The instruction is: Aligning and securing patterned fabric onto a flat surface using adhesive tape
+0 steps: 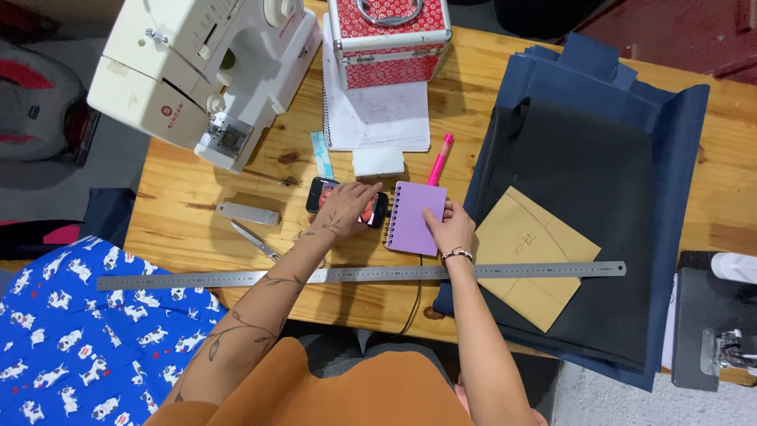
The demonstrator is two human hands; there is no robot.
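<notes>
- Head view, left side: the left hand lay flat and loosely spread on a phone with a lit screen, touching it and gripping nothing. The phone lay on the wooden table, just left of the notebook.
- Head view, centre: the right hand rested on the right edge of a closed purple spiral notebook, thumb on the cover. Whether the fingers clasped the edge or only pressed on it could not be told. The notebook lay flat between the phone and the dark cloth, with a pink pen just above it.
- Head view, step in hand: judged as steadying the notebook while consulting the phone; the cover had not yet been opened.
- Head view, next move: opening the notebook would call for a pinch at its free right edge and a turn toward the spiral, the pen being within near reach.
- Head view, surroundings: a steel ruler spanned the near edge of the table, crossing a tan paper pattern on black cloth. Scissors lay left of the phone, below a white sewing machine.
</notes>
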